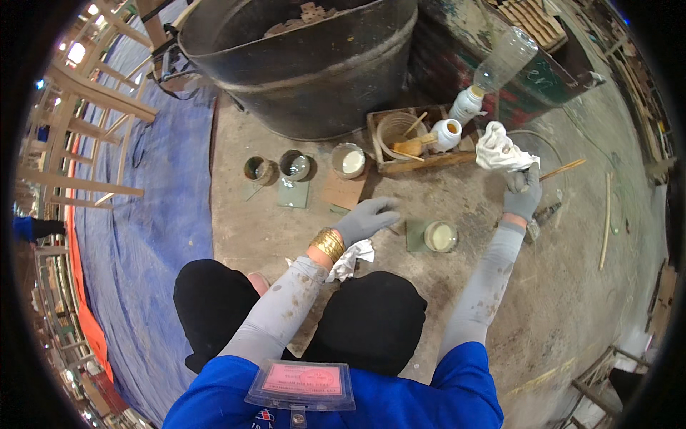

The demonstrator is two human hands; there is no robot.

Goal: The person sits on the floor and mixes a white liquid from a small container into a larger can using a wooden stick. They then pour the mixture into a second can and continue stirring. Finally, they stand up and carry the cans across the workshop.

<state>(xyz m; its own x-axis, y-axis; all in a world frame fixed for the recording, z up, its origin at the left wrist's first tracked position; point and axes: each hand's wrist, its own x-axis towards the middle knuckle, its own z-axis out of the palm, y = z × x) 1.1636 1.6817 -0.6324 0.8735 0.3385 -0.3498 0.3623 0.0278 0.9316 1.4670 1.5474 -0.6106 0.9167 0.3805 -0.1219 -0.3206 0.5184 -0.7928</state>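
Observation:
My left hand [366, 221], in a grey glove, reaches over the floor with its fingers stretched out and nothing in them. Below its wrist lies a crumpled white cloth [355, 259]. Farther right, my gloved right hand [524, 191] is closed on a bunched white rag [502, 148]. A thin wooden stick [564, 169] sticks out beside that hand; I cannot tell if the fingers hold it too. Between the hands, a cup of cream-coloured liquid [441, 237] stands on a green square. Another cream-filled cup [349, 161] stands beyond my left hand.
Two more jars [294, 166] [258, 170] stand at left. A wooden box [421, 166] holds a plastic tub [397, 133], brushes and white bottles [448, 134], with a clear bottle [506, 59] upended. Behind are a large black bin [307, 93] and a dark container [457, 64]. Blue sheeting [157, 236] lies left.

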